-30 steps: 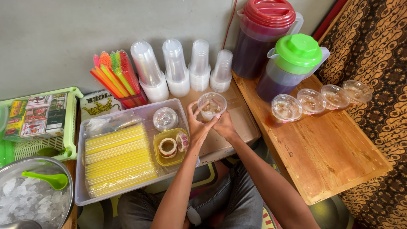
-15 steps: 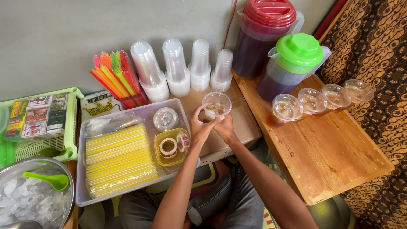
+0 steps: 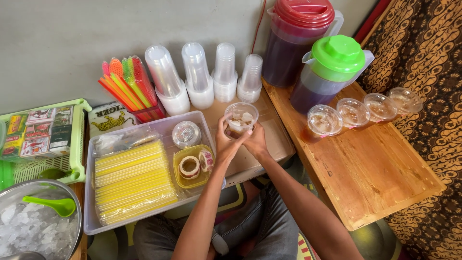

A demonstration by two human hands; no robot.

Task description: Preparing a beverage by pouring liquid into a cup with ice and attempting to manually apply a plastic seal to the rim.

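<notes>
Both of my hands hold one clear plastic cup (image 3: 241, 118) with ice and a little brown drink in it, raised over a beige flat box (image 3: 269, 139). My left hand (image 3: 224, 142) wraps the cup's left side and my right hand (image 3: 255, 140) supports it from below on the right. Just left of my hands a clear tray (image 3: 101, 226) holds a yellow tub (image 3: 181, 179) with tape rolls, a stack of lids (image 3: 186, 134) and a pack of yellow straws (image 3: 133, 180).
Several filled, lidded cups (image 3: 323, 121) stand in a row on the wooden table (image 3: 375, 178), beside a green-lidded jug (image 3: 326, 73) and a red-lidded jug (image 3: 293, 38) of dark drink. Stacks of empty cups (image 3: 197, 77) and coloured straws (image 3: 126, 88) line the wall. An ice bowl (image 3: 33, 224) with a green scoop sits at the lower left.
My hands have lifted the cup slightly and kept turning it between the fingers; it stays over the beige box. Nothing else has moved.
</notes>
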